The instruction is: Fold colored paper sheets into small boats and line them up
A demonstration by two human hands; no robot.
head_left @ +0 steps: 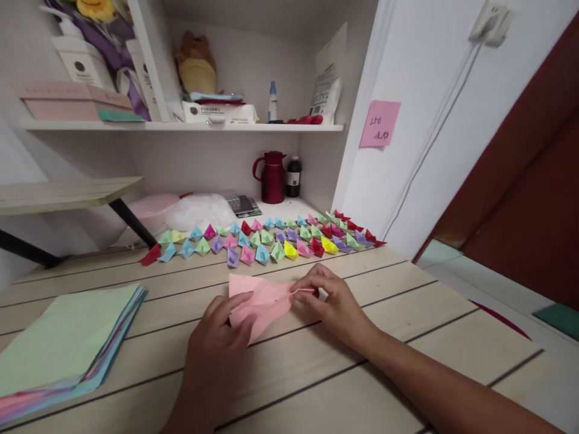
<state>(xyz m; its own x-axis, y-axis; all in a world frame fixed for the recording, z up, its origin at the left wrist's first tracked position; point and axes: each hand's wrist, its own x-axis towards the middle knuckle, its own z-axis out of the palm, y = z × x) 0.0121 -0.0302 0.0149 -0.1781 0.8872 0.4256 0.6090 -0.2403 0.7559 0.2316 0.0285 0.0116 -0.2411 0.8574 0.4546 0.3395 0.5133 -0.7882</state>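
Note:
A creased pink sheet of paper is spread between my hands, partly lifted off the slatted wooden table. My left hand has its left edge between thumb and fingers. At the other end, my right hand pinches a narrow folded part of the sheet between thumb and fingertips. Behind the paper stand rows of small folded paper boats in several colours, with a purple boat and a yellow boat among the front ones.
A stack of coloured paper, green on top, lies at the left. A small raised wooden shelf stands behind it. Farther back are a dark red jug, a dark bottle and a white plastic bag. A pink note sticks to the wall.

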